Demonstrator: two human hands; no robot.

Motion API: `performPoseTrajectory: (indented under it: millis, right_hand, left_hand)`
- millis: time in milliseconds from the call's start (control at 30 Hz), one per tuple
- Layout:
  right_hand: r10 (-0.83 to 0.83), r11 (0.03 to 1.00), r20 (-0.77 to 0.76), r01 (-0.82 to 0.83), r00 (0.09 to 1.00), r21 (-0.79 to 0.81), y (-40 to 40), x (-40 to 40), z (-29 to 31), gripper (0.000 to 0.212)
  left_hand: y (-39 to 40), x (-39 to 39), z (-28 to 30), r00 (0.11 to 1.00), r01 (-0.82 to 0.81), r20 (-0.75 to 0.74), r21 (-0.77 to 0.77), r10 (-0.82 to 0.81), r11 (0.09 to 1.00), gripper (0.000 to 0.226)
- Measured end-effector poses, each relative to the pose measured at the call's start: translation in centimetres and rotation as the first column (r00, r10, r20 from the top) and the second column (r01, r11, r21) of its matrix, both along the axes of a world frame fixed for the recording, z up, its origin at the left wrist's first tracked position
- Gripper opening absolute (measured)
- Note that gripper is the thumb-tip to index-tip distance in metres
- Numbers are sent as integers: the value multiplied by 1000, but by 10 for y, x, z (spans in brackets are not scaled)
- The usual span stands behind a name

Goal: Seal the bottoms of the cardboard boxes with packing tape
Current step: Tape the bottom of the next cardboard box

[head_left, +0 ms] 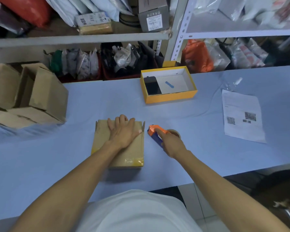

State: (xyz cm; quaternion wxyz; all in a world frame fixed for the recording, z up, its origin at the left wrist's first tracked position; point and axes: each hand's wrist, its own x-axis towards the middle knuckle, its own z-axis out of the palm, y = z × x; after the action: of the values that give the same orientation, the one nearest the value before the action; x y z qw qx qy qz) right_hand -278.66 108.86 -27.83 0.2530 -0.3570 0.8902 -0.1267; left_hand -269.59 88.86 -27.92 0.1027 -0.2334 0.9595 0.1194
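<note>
— What has the right hand (170, 144) got?

— Its grip is wrapped round the orange-and-blue plastic tape dispenser (155, 133), which sits on the pale blue desk (208, 158); a roll of clear packing tape (175, 131) peeks out behind the knuckles.

— And the left hand (124, 133)?

— Spread flat, fingers open, palm pressing down on the small brown cardboard box (119, 154). It pinches nothing. The dispenser lies just beside that box, at its three o'clock.

— Where's the box itself?

— On the desk straight ahead of the person, with glossy yellowish tape (134, 160) across its near edge (one flap edge stands up at the far right corner).

— Anything further out?

— At twelve o'clock, an open yellow box with a white inside (168, 97) holding a black flat object (152, 86). At three o'clock, a printed white paper sheet (241, 116). At nine to ten o'clock, a cluster of open brown cartons (32, 96). Beyond the desk, grey metal shelves (177, 34) packed with bagged parcels.
</note>
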Motion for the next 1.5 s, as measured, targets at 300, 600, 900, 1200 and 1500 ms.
performPoseTrajectory:
  millis: [300, 600, 900, 1200, 1500]
  right_hand:
    - [-160, 982, -60, 153, 985, -113, 5, -3, 2, 57]
    - [-136, 937, 43, 142, 990, -318, 23, -2, 26, 67]
    - [11, 906, 19, -2, 1000, -422, 18, -3, 36, 67]
    - [75, 909, 43, -50, 996, -414, 9, 1, 31, 71]
    - [81, 902, 77, -40, 994, -429, 12, 3, 32, 73]
  left_hand:
    - [7, -3, 3, 997, -64, -42, 9, 64, 998, 52]
    - [26, -4, 30, 855, -274, 56, 892, 516, 358, 17]
    - [15, 2, 40, 810, -234, 247, 968, 531, -93, 14]
    - [11, 12, 34, 836, -250, 302, 953, 459, -170, 16]
    - [6, 14, 40, 837, -305, 363, 931, 410, -201, 40]
